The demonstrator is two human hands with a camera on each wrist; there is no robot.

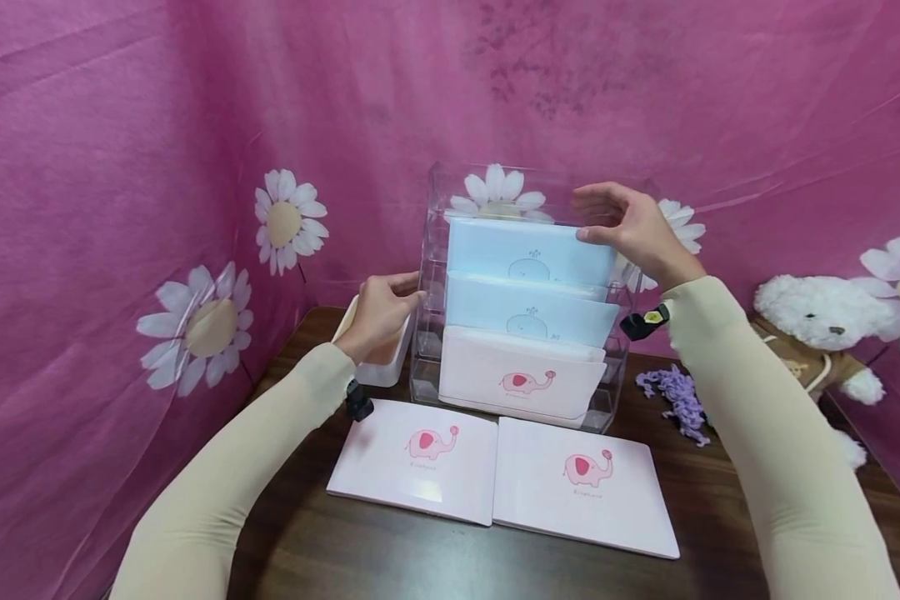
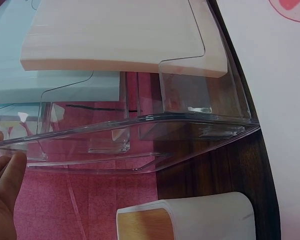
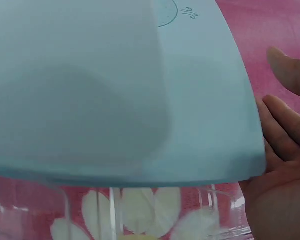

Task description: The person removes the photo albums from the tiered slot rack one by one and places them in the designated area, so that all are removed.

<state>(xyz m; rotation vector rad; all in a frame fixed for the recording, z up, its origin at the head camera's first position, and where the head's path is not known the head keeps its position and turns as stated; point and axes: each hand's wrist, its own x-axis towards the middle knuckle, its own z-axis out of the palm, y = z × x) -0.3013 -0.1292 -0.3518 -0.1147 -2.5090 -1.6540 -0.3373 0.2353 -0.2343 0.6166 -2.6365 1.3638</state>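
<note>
A clear plastic tiered rack (image 1: 427, 333) stands at the middle back, holding pale blue whale-print booklets (image 1: 487, 250) in its upper tiers and pink elephant-print booklets (image 1: 472, 375) in the lowest. At the rack's left side, my left hand (image 1: 381, 312) pinches the rim of the side wall; in the left wrist view only its fingertips (image 2: 10, 175) show. My right hand (image 1: 630, 225) is at the top right corner of the uppermost blue booklet. The right wrist view shows its fingers (image 3: 285, 125) loosely spread along the booklet's edge, with the thumb standing apart.
Two pink elephant booklets (image 1: 435, 492) (image 1: 585, 517) lie side by side before the rack. A white box (image 1: 381, 375) stands behind the left hand. Purple yarn (image 1: 678, 396) and a white teddy bear (image 1: 817, 312) are at the right. A pink flowered cloth (image 1: 375, 100) hangs behind.
</note>
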